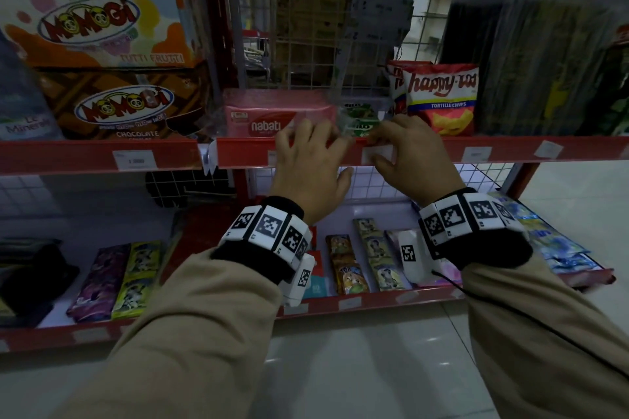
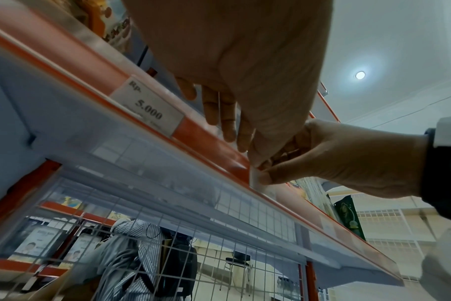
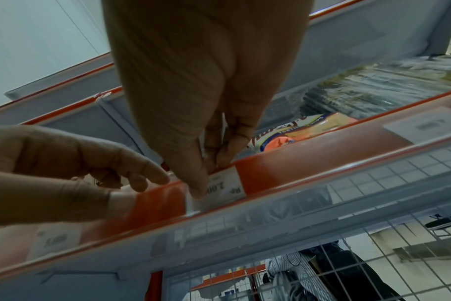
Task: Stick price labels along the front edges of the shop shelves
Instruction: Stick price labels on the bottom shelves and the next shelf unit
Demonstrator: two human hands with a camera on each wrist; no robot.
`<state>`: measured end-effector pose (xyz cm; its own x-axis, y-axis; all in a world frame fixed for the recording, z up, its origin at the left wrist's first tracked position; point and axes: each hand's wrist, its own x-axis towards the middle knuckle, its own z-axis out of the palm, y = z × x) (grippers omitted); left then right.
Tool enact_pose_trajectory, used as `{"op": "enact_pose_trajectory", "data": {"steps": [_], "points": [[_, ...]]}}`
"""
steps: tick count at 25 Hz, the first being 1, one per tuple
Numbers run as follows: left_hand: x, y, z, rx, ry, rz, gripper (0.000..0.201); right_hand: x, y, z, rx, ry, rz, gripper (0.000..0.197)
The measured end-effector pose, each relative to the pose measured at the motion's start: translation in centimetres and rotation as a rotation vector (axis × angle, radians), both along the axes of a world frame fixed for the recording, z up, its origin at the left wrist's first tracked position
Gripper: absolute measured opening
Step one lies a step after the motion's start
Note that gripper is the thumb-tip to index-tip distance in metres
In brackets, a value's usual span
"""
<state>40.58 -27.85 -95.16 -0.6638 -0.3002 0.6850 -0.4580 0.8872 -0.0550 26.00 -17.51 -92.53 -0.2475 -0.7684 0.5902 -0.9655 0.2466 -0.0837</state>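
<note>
The price label sits on the red shelf edge, just below the green Milo packet. The right hand pinches this label: the thumb presses its front and the other fingers curl behind the top of the edge (the print reads "Rp. 2.00", the rest is covered). The left hand is just left of the label, fingers relaxed and bent over the top of the same edge, and it holds nothing. Further left on the edge another label shows "5.000". The Happy Tos bag stands right of the Milo packet.
</note>
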Motion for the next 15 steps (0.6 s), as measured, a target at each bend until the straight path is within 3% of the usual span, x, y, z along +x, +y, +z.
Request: {"op": "enact_pose_trajectory", "data": {"steps": [15], "points": [[-1.21,0.43,-0.14,0.019,0.049,0.038,0.031,-0.65,-0.05,0.78,0.129,0.001,0.062,0.018]]}}
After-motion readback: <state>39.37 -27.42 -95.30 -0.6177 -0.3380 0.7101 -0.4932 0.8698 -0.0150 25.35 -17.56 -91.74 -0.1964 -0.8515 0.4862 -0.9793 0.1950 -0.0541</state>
